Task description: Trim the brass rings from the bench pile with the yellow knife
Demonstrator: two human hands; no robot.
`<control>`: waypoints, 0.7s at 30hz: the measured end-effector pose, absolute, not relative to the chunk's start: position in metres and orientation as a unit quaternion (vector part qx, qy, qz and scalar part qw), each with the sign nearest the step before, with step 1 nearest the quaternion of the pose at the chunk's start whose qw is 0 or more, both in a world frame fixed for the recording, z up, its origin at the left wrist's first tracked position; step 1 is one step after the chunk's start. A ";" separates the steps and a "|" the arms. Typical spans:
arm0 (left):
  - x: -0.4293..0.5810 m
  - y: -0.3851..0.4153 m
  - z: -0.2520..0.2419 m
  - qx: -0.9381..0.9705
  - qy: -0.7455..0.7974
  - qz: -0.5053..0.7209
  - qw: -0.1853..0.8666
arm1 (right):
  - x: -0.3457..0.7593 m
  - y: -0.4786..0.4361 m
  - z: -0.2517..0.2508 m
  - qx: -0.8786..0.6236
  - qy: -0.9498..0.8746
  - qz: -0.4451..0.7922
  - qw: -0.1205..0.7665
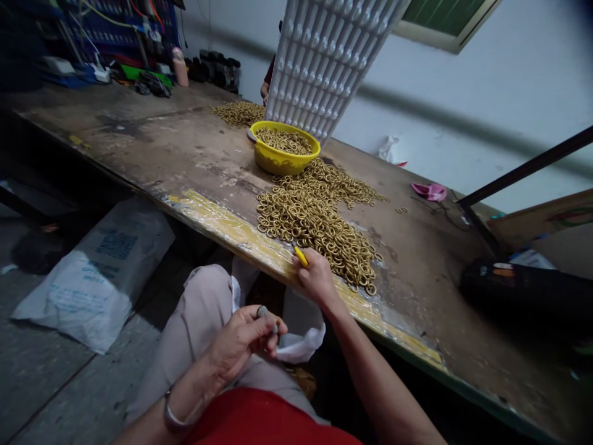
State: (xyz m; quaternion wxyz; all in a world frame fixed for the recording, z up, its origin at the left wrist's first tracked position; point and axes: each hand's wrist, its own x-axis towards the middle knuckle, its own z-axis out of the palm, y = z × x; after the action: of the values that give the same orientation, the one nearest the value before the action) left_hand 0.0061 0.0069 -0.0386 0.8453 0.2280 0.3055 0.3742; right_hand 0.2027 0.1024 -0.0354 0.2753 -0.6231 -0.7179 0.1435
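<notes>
A heap of brass-coloured rings [319,222] lies on the table before me. My right hand [317,278] is closed round a small yellow-handled tool [301,256] at the table's front edge, its dark tip close to the nearest rings. What kind of tool it is cannot be made out. Lower down, over my lap, my left hand [245,340] has its fingers pinched together, with grey covers on some fingertips. Something small may be between them, too small to name. Below both hands a white bag or cloth [303,337] hangs open at the table edge.
Behind the heap stands a yellow basin [285,162] full of rings, with another ring pile [238,114] beyond. A ribbed translucent panel [324,62] rises there, partly hiding a person [266,86]. A white sack [99,272] lies on the floor at left; a black object [514,296] sits right.
</notes>
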 end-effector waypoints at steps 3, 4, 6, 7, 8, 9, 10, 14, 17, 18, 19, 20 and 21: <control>0.005 0.010 -0.043 0.220 0.332 0.382 0.834 | 0.195 0.133 -0.036 -0.647 -0.742 0.032 0.173; 0.004 0.012 -0.045 0.207 0.332 0.386 0.835 | 0.192 0.141 -0.036 -0.656 -0.742 0.009 0.137; 0.001 0.016 -0.048 0.179 0.324 0.387 0.845 | 0.186 0.153 -0.037 -0.668 -0.740 -0.016 0.078; -0.001 0.018 -0.050 0.165 0.319 0.384 0.851 | 0.185 0.157 -0.037 -0.670 -0.740 -0.019 0.060; -0.002 0.021 -0.052 0.154 0.313 0.380 0.857 | 0.184 0.160 -0.038 -0.670 -0.740 -0.020 0.052; -0.003 0.023 -0.054 0.145 0.307 0.375 0.862 | 0.184 0.160 -0.038 -0.670 -0.741 -0.018 0.048; -0.003 0.025 -0.056 0.138 0.303 0.372 0.867 | 0.186 0.160 -0.038 -0.669 -0.741 -0.018 0.052; -0.002 0.032 -0.062 0.122 0.292 0.373 0.872 | 0.203 0.148 -0.032 -0.659 -0.741 0.010 0.126; 0.001 0.038 -0.062 0.126 0.293 0.382 0.867 | 0.218 0.135 -0.026 -0.652 -0.723 0.080 0.215; 0.002 0.040 -0.062 0.130 0.295 0.384 0.866 | 0.223 0.131 -0.025 -0.649 -0.716 0.100 0.235; 0.003 0.042 -0.062 0.133 0.295 0.385 0.864 | 0.227 0.128 -0.024 -0.649 -0.710 0.116 0.250; 0.004 0.043 -0.061 0.134 0.296 0.386 0.863 | 0.231 0.126 -0.023 -0.651 -0.703 0.126 0.257; 0.006 0.044 -0.061 0.134 0.298 0.386 0.863 | 0.234 0.124 -0.023 -0.656 -0.698 0.130 0.255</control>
State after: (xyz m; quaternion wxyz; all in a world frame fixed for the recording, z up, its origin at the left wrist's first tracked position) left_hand 0.0056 0.0440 -0.0611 0.8629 0.1340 0.2977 0.3858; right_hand 0.2338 0.1237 -0.0226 0.2550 -0.6562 -0.6981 0.1304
